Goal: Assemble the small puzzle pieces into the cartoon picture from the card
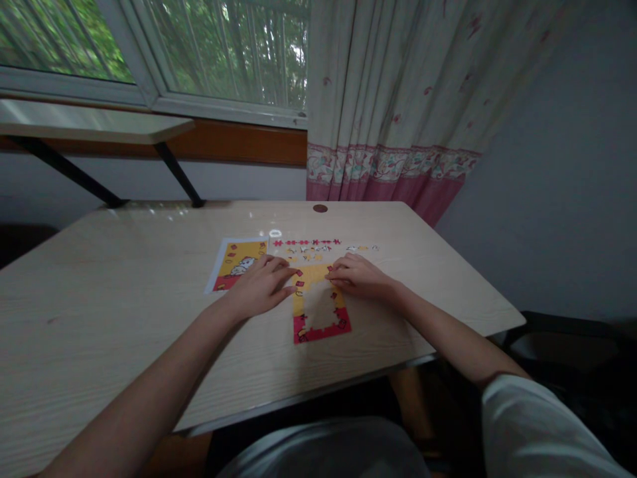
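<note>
A partly built jigsaw puzzle frame (320,324), yellow above and red below, lies on the wooden table (124,299) with a bare gap in its middle. My left hand (261,284) rests on the frame's upper left edge, fingers curled down onto the pieces. At the frame's upper right edge my right hand (355,273) has its fingers bent and pressed on a piece. Whether either hand grips a piece is hidden. A printed reference picture (233,264) lies just left of my left hand. Loose puzzle pieces (311,247) sit in rows beyond both hands.
A small white ring-like object (275,234) lies near the picture's top corner. A brown round cap (320,208) is set in the table's far edge. A window, a folding shelf (94,123) and a floral curtain (398,113) stand behind the table.
</note>
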`<state>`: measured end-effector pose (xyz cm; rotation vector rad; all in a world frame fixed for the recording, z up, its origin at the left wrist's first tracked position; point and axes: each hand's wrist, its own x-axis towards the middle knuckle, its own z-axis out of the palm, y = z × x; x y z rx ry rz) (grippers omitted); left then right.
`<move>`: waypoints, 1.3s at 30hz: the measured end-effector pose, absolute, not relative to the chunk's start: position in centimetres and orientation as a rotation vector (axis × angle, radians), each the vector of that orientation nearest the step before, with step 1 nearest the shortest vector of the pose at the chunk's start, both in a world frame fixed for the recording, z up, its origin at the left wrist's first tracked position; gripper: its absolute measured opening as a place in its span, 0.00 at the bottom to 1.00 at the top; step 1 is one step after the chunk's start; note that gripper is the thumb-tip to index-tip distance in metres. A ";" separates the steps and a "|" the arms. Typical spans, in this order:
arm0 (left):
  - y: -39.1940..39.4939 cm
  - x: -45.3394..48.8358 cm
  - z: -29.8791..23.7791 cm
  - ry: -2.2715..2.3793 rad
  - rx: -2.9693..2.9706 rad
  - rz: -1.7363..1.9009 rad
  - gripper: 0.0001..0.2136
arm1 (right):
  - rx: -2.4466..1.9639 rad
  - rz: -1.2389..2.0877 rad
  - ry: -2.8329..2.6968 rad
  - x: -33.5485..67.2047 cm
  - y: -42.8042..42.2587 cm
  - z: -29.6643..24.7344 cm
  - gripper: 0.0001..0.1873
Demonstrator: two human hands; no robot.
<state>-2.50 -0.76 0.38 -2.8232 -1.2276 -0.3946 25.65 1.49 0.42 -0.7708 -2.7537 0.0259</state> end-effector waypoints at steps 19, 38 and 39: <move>-1.0 -2.3 0.5 -1.223 -2.836 -0.389 0.17 | -0.743 0.150 -2.723 25.6 1.9 -0.2 0.12; -0.9 -2.3 0.6 -1.233 -2.874 -0.409 0.18 | -1.126 0.146 -2.677 24.8 4.1 -0.9 0.23; -0.9 -2.3 0.6 -1.232 -2.875 -0.403 0.18 | -1.126 0.152 -2.684 24.7 4.1 -0.9 0.23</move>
